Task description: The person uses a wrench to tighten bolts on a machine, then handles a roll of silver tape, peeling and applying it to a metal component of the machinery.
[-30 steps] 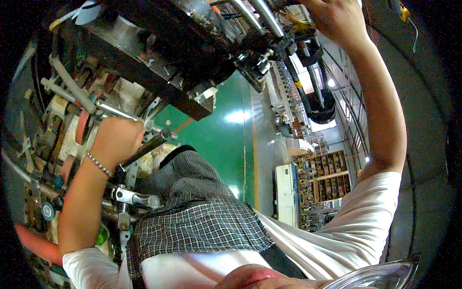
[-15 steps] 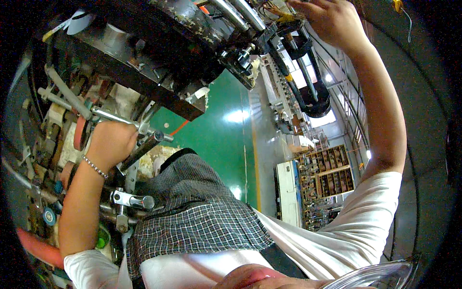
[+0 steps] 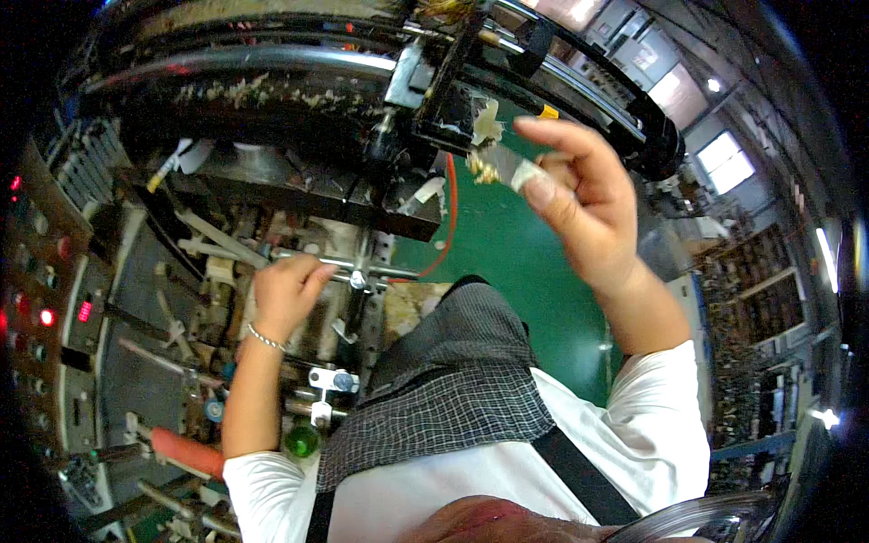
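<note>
In my right hand (image 3: 593, 213) a flat grey scraper blade (image 3: 514, 166) is pinched between thumb and fingers. Crumbly yellowish residue (image 3: 482, 169) clings to its far end. That end is close to the dark machine's corner, where a pale torn flake (image 3: 487, 122) sticks; whether they touch I cannot tell. Lower and to the left, my left hand (image 3: 291, 288), with a beaded bracelet at the wrist, is closed round a shiny metal rod (image 3: 391, 271). A small clamp (image 3: 358, 279) sits on the rod just right of the hand.
A long steel roller (image 3: 272, 61) with crusted residue below it spans the machine at the far side. A control panel (image 3: 43, 271) with lit red lamps stands at left. Near my left elbow are a red handle (image 3: 186, 451) and a green round object (image 3: 301, 441). Shelving (image 3: 760, 308) stands at right.
My right hand has come down and nearer from high on the machine, and the scraper blade now shows in it. My left hand stays on the rod. The view has turned leftward.
</note>
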The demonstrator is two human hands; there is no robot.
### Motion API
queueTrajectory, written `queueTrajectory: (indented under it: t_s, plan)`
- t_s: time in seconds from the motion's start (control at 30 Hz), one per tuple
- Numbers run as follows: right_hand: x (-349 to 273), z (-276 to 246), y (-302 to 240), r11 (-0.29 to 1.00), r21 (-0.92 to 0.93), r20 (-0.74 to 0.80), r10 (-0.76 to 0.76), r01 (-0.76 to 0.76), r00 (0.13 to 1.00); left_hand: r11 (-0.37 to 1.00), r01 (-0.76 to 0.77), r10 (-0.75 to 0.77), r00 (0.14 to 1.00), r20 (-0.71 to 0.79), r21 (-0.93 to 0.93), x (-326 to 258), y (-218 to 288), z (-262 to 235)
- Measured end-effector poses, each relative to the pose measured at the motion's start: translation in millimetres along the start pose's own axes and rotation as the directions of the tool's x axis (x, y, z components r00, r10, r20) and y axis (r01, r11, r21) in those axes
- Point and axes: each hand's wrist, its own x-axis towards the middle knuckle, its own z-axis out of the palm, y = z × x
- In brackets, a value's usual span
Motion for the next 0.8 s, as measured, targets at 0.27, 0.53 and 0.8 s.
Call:
queueTrajectory:
  t_s: [0.27,0.53,0.8]
  plan:
    - [-49,6,85,0.797,0.601,-0.14,0.172,-0.055,0.975,0.93,-0.201,0.233,0.97,0.073,-0.309,50,144,-17]
    - [-58,-11,177,0.589,0.789,-0.11,0.415,-0.175,0.903,0.973,-0.075,0.137,0.95,0.282,-0.218,35,140,22]
    - [-23,10,202,0.976,-0.168,-0.556,-0.208,0.136,0.805,0.991,-0.002,0.037,0.966,0.256,-0.134,27,120,32]
